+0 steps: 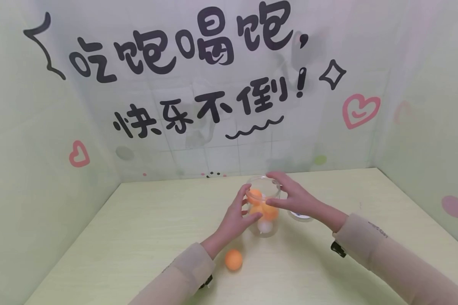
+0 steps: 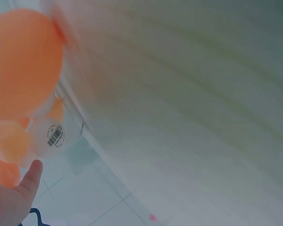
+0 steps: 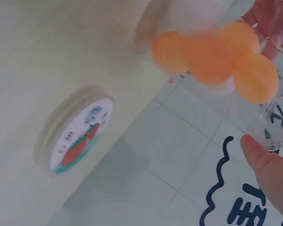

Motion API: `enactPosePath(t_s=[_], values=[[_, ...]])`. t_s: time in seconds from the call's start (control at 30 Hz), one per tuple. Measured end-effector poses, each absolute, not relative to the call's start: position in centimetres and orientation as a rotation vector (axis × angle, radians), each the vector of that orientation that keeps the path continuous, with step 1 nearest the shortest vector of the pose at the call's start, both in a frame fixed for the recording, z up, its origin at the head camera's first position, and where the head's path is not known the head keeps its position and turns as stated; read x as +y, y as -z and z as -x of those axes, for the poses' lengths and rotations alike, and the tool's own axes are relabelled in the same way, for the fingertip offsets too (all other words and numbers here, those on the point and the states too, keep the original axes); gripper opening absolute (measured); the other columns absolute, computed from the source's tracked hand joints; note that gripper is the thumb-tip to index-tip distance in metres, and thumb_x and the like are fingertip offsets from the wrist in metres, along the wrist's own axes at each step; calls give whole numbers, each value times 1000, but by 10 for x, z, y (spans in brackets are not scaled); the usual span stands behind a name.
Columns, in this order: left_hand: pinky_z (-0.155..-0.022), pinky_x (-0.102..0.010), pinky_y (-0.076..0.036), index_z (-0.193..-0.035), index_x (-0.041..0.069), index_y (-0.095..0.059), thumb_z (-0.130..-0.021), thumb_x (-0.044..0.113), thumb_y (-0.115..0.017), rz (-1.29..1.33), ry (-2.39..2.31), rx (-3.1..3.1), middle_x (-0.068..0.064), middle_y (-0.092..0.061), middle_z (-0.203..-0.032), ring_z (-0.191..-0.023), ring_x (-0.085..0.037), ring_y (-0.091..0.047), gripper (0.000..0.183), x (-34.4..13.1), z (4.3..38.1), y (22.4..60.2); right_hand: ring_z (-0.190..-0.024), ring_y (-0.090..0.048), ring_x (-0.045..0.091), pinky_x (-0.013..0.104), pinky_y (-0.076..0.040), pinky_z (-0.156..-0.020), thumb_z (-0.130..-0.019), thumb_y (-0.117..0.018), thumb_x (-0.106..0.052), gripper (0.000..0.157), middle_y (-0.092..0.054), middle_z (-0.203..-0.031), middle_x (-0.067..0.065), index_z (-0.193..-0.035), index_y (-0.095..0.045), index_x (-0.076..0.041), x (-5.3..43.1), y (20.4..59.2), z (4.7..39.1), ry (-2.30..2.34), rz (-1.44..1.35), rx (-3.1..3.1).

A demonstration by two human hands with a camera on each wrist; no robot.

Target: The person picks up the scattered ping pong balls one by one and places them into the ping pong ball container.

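A clear jar stands near the back of the table, holding several orange balls and white balls that look like table tennis balls. From the left, my left hand grips the jar, fingers along its side and thumb across the front. Around the rim on the right my right hand holds it too, thumb in front and fingers behind. In the right wrist view, both hands show at the jar's upper part. One loose orange ball lies on the table beside my left wrist.
A round lid with a strawberry picture lies on the table right of the jar, partly hidden in the head view by my right arm. Behind the pale table hangs a white backdrop with black characters; similar panels stand at both sides.
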State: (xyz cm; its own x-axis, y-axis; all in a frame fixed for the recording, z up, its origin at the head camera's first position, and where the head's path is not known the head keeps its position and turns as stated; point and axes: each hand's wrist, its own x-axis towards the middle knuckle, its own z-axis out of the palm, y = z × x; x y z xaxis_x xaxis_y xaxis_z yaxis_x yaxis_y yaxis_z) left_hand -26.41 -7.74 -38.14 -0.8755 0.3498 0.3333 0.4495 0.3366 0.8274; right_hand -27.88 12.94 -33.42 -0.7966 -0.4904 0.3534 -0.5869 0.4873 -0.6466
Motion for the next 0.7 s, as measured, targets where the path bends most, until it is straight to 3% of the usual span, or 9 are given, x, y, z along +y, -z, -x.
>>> enactPosePath(t_s=[0.3, 0.53, 0.7], values=[[-91, -46, -47, -143, 21, -21, -82, 16, -68, 741, 1589, -2490, -15, -32, -144, -122, -36, -44, 77, -77, 264, 382, -130, -29, 42, 60, -27, -102, -84, -66, -18, 67, -27, -145, 18, -137, -27, -7, 126, 371, 289, -1706, -938, -2406], [-90, -47, -47, -142, 20, -21, -82, 16, -68, 757, 1585, -2478, -17, -31, -144, -121, -37, -44, 77, -77, 265, 383, -128, -29, 48, 56, -38, -95, -82, -65, -2, 67, -19, -145, 19, -131, -20, 0, 122, 388, 295, -1755, -1083, -2195], [-91, -46, -47, -142, 21, -21, -82, 16, -69, 737, 1578, -2502, -16, -29, -146, -122, -36, -44, 77, -77, 265, 382, -126, -32, 47, 56, -39, -94, -81, -66, -1, 64, -24, -143, 21, -126, -21, 0, 122, 389, 297, -1749, -1114, -2158]])
